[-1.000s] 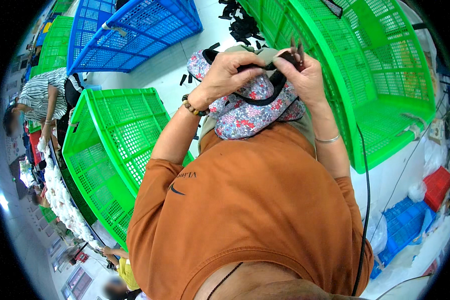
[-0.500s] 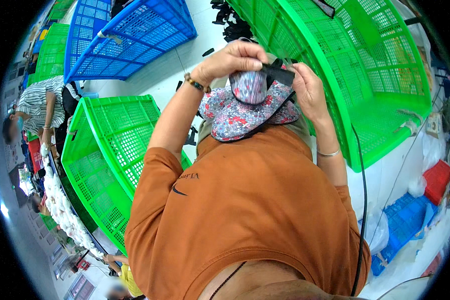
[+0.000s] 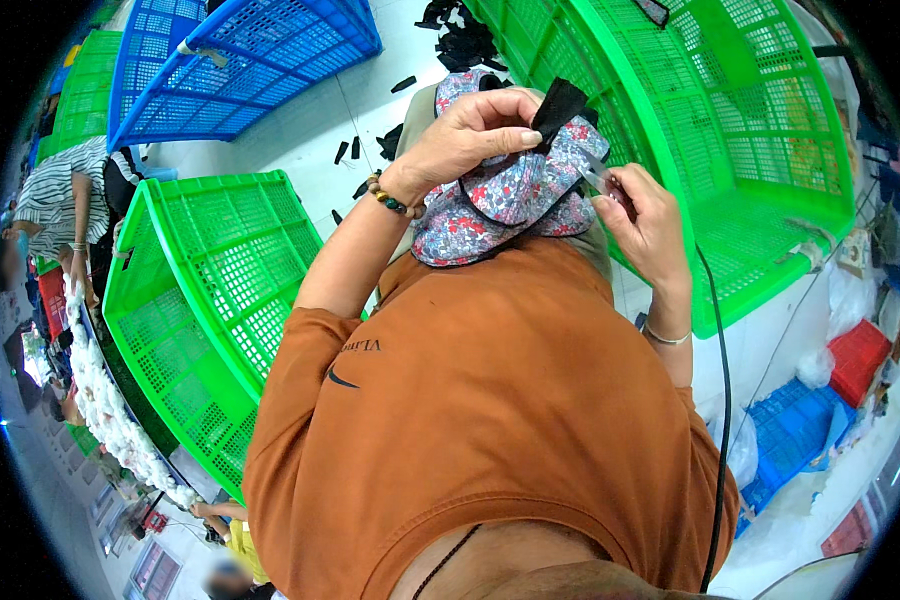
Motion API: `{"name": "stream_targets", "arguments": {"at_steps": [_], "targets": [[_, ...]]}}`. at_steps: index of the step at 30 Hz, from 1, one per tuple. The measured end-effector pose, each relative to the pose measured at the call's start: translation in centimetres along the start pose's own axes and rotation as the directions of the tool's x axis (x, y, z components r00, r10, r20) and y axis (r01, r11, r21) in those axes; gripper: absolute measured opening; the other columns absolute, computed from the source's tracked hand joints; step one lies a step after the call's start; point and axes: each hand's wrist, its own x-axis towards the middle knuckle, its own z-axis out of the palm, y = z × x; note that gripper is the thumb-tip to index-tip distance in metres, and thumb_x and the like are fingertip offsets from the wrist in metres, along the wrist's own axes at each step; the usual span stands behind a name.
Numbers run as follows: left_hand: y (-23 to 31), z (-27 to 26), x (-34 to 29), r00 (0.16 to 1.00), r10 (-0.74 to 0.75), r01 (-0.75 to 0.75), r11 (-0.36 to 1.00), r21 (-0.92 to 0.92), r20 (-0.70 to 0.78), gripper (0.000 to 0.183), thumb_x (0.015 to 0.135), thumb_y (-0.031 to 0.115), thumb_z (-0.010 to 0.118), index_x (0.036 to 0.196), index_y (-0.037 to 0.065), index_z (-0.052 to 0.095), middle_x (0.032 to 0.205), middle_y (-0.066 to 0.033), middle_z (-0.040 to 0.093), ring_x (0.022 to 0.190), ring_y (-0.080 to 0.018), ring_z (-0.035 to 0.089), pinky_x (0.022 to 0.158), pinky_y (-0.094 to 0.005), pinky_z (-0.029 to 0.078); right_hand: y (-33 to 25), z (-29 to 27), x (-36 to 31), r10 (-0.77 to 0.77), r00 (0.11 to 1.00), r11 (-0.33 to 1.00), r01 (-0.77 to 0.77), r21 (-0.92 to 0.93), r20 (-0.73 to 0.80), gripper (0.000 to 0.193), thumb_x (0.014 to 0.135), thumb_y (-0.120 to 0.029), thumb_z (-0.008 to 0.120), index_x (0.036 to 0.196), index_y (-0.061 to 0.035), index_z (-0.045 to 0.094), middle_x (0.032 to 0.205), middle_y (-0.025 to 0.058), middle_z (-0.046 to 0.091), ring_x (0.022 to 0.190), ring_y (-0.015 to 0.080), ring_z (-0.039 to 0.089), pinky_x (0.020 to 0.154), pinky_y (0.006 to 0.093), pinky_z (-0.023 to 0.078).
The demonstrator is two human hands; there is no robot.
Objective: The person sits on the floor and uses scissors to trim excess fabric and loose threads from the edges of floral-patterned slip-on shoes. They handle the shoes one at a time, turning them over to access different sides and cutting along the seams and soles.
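Across my lap lies a floral fabric piece point(image 3: 490, 195), soft and padded, grey with red and blue print and black edging. My left hand point(image 3: 480, 135) is closed at its upper part, pinching a black fabric strip point(image 3: 562, 108) between thumb and fingers. The strip's free end sticks up past the fingertips. Just right of the fabric, my right hand point(image 3: 642, 215) is closed around small thread snips point(image 3: 594, 172). Their shiny blades point toward the fabric; the handle is mostly hidden in the palm.
A large green crate point(image 3: 660, 190) stands close on my right. Another green crate point(image 3: 240, 270) is at left, with a blue crate point(image 3: 260, 70) beyond it. Black scraps point(image 3: 465, 40) litter the floor ahead. A black cable point(image 3: 727, 400) hangs at right. Co-workers are at far left.
My right hand has moved right and down, away from the black strip, and the snips' blades now show. The strip now stands upright from my left fingers, and the fabric has been turned.
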Motion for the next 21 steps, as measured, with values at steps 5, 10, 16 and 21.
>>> {"name": "stream_targets", "arguments": {"at_steps": [5,10,16,21], "targets": [[0.1,1.0,-1.6,0.980,0.069,-0.070,0.998,0.000,-0.187,0.008,0.081,0.004,0.065,0.088,0.000,0.064,0.110,-0.0035,0.054,0.096,-0.0087,0.052,0.084,-0.0221,0.043,-1.6,-0.4,0.2,-0.054,0.998,0.991,0.058,-0.123,0.036,0.028,0.079,-0.030,0.068,0.085,-0.0043,0.058,0.073,0.0086,0.056,0.060,0.0244,0.056,0.051,0.0324,0.044],[-0.7,1.6,-4.0,0.929,0.332,-0.292,0.928,0.231,-0.163,0.019,0.071,-0.002,0.064,0.087,0.005,0.070,0.122,-0.0104,0.046,0.120,-0.0228,0.042,0.105,-0.0396,0.032,-2.2,0.3,1.2,-0.221,0.975,0.901,0.212,-0.378,0.019,0.030,0.074,-0.033,0.069,0.080,-0.0066,0.057,0.069,0.0063,0.053,0.058,0.0236,0.055,0.049,0.0334,0.043],[-1.5,2.6,-5.4,0.861,0.414,-0.299,0.882,0.365,-0.295,0.022,0.065,-0.001,0.068,0.084,0.008,0.072,0.104,-0.0064,0.046,0.106,-0.0193,0.046,0.096,-0.0340,0.038,-2.3,1.0,2.1,-0.340,0.940,0.829,0.313,-0.464,0.027,0.030,0.074,-0.034,0.069,0.075,-0.0085,0.053,0.064,0.0040,0.047,0.054,0.0204,0.051,0.047,0.0315,0.042],[-0.6,3.0,-6.0,0.860,0.412,-0.169,0.787,0.594,-0.302,0.026,0.062,-0.002,0.069,0.083,0.012,0.073,0.084,-0.0006,0.048,0.083,-0.0154,0.046,0.073,-0.0255,0.039,-2.5,0.7,2.0,-0.345,0.936,0.811,0.332,-0.481,0.064,0.029,0.073,-0.033,0.069,0.077,-0.0088,0.054,0.064,0.0034,0.046,0.055,0.0191,0.051,0.048,0.0304,0.042]]}}
